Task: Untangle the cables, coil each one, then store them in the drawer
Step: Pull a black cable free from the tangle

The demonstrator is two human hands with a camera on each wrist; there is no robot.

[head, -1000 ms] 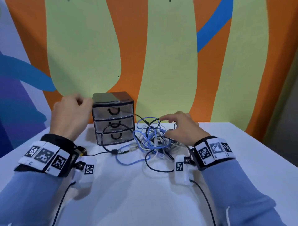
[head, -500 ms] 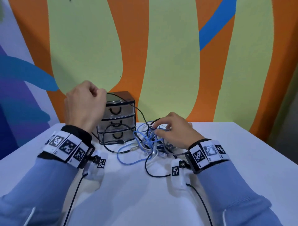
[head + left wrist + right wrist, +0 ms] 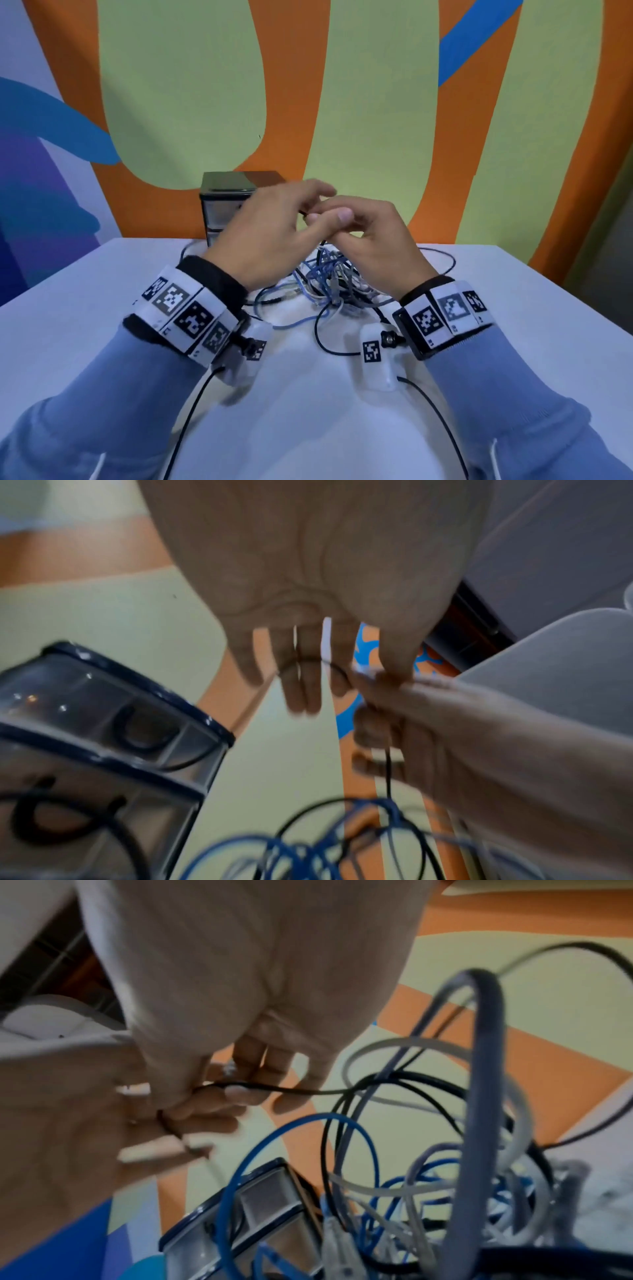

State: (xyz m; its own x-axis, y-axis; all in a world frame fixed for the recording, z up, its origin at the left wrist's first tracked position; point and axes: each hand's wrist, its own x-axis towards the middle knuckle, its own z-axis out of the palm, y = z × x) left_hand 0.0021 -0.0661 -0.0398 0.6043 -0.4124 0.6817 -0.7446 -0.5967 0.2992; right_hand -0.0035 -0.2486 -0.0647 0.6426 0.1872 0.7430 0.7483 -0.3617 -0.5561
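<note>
While the drawer unit (image 3: 224, 209) stands at the back left of the tabletop (image 3: 102, 291), its drawers all closed, the left hand (image 3: 270, 236) hovers just right of it with fingers nearly straight and a black cable (image 3: 291, 1089) looped across them. Touching it from the right, the right hand (image 3: 373, 246) pinches that same cable between thumb and fingertips. From the pinch the cable drops straight down into the tangle (image 3: 332, 284) of blue, white and black leads lying directly beneath both hands, so freeing it probably means pulling up and away.
</note>
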